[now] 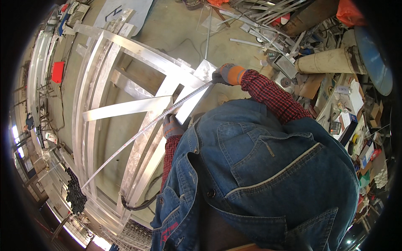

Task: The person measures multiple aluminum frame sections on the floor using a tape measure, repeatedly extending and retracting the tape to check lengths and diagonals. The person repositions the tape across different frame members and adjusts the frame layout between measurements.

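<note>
Silvery metal frame (142, 51), with a tape measure (144, 129) stretched slantwise from near its top right corner to its lower left. Right hand (228, 74) is clamped on the tape's upper end; left hand (172, 125) is just beside it, can't tell if gripping. I'd say the tape's laid out, but not yet reeled in; no marks that I can make out.

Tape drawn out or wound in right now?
Drawn out: the tape stretches in a long line from the right hand across the metal frame, past the left hand.
</note>
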Available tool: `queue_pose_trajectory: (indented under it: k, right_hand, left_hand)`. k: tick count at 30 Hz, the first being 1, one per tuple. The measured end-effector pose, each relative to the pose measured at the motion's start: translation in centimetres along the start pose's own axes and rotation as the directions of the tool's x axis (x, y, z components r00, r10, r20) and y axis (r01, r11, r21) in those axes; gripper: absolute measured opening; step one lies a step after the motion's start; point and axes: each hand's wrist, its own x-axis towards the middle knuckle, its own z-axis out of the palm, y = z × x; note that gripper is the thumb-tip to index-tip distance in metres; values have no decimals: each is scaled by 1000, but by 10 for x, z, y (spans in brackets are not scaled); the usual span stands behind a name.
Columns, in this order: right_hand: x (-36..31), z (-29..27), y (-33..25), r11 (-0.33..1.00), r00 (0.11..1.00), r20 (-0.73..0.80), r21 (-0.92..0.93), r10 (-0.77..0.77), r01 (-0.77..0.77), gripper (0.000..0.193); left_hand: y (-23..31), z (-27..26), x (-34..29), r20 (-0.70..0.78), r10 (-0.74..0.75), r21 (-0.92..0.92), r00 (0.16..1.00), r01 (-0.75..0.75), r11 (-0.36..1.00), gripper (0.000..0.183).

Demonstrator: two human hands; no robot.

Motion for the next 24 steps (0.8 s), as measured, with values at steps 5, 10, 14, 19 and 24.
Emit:
queue_pose_trajectory:
  k: [5,10,14,19,24]
  right_hand:
    - [-1,-3,0,1000,1000,18,-10,-3,3,20]
    - [-8,-18,-17,998,997,49,-1,62,-62,21]
    - [-8,-23,-21,972,958,177,26,224,-232,20]
    - [-3,-15,-13,998,996,61,-31,58,-56,20]
    - [-3,-14,-14,967,954,165,13,251,-256,21]
  left_hand:
    - [5,-11,5,86,-53,-26,995,55,998,74]
    - [7,-18,7,131,-50,-46,990,57,997,79]
    - [9,-22,5,144,-73,-12,987,76,997,79]
    - [3,-21,5,167,-52,-49,985,61,997,83]
    - [-9,-9,3,165,-34,-113,986,53,992,84]
